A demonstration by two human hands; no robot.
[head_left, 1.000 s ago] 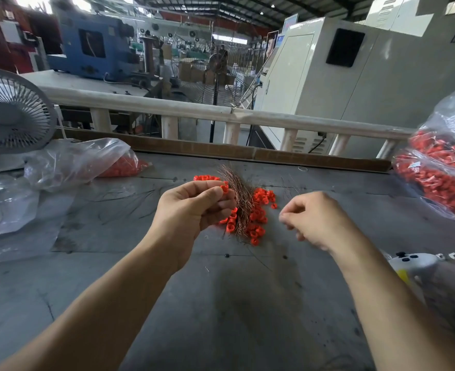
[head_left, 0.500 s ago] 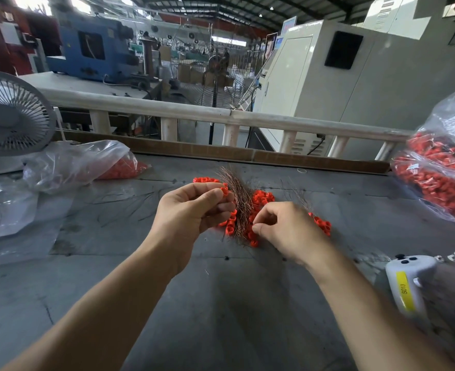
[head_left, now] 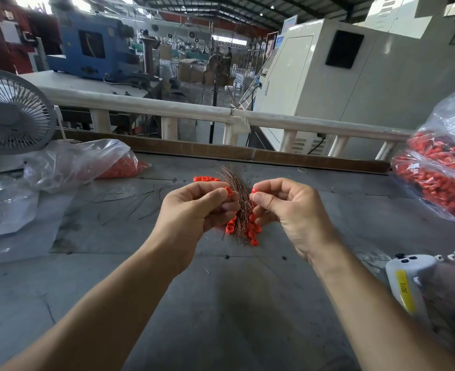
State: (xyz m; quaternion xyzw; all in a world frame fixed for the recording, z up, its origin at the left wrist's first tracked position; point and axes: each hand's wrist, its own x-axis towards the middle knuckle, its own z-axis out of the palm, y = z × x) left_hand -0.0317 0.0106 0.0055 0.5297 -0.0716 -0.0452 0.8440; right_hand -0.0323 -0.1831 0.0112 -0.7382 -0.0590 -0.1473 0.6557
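Note:
A bundle of thin copper wires (head_left: pixel 234 183) lies on the grey table (head_left: pixel 221 303) among a small heap of red plastic rings (head_left: pixel 250 231). My left hand (head_left: pixel 194 210) is raised over the heap and pinches a red ring at its fingertips. My right hand (head_left: pixel 288 207) faces it, pinching another red ring between thumb and forefinger. The two hands are close together just above the wires. Part of the heap is hidden behind both hands.
A clear bag with red rings (head_left: pixel 87 162) lies at the left by a white fan (head_left: pixel 9 113). A full bag of red parts (head_left: pixel 440 172) sits at the right. A white handheld device with a yellow label (head_left: pixel 408 279) lies near the right front. A rail (head_left: pixel 221 113) borders the far edge.
My right hand has risen from the heap with a red ring and come up level with my left hand. The left hand has barely moved.

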